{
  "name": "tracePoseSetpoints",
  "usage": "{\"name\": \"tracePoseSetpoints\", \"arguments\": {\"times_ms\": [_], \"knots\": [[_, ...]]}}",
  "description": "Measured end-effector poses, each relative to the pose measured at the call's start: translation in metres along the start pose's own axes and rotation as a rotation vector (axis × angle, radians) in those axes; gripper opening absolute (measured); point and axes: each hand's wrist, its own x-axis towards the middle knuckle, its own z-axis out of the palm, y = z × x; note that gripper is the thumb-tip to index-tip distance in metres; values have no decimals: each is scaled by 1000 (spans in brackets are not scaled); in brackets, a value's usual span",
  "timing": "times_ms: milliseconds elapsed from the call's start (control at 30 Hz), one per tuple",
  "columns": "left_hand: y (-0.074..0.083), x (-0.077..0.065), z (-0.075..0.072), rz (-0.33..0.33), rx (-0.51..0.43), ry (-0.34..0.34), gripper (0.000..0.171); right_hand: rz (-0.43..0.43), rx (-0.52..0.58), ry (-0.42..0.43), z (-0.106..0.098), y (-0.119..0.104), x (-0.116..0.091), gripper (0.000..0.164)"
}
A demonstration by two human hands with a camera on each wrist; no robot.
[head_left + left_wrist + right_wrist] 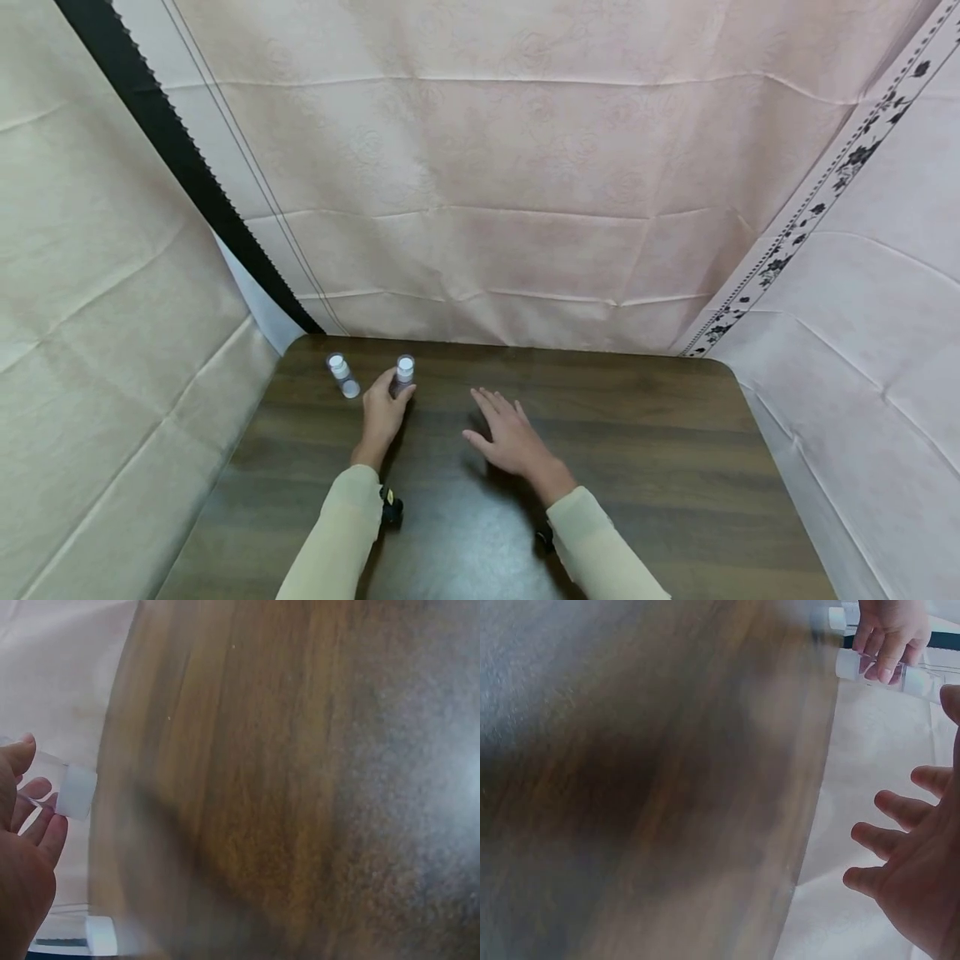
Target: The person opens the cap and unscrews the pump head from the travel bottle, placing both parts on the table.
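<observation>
Near the table's far edge my left hand (384, 410) grips a small clear bottle (405, 370), fingers and thumb round its sides. It stands upright, a white part showing at its top in the head view. In the left wrist view the fingers curl about the clear wall, close to the white end (76, 793). A second clear bottle (343, 377) with white parts stands just left of that hand. My right hand (510, 437) hovers over the table to the right, fingers spread and holding nothing; the right wrist view shows its fingers (877, 841) apart.
The brown wooden table (637, 450) has rounded far corners. Creased pale cloth (487, 167) hangs behind it, with more cloth at both sides. A black strip (187, 158) runs down the cloth at the left, a flower-patterned band (817, 204) at the right.
</observation>
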Motion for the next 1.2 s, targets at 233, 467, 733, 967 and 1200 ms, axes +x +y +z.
{"name": "tracePoseSetpoints", "arguments": {"times_ms": [233, 467, 733, 967, 1200], "knots": [[13, -6, 1, 104, -4, 16, 40, -8, 27, 45, -16, 0, -4, 77], [31, -13, 2, 155, -19, -6, 38, 0, 68, 72, -27, 4, -11, 75], [49, -17, 7, 179, -26, -77, 39, 10, 118, 109, -35, 13, -21, 74], [62, -21, 14, 271, -29, -74, 42, 55, 190, 126, -38, 19, -29, 72], [78, -29, 18, 346, -18, -94, 44, 83, 289, 134, -44, 27, -33, 71]]}}
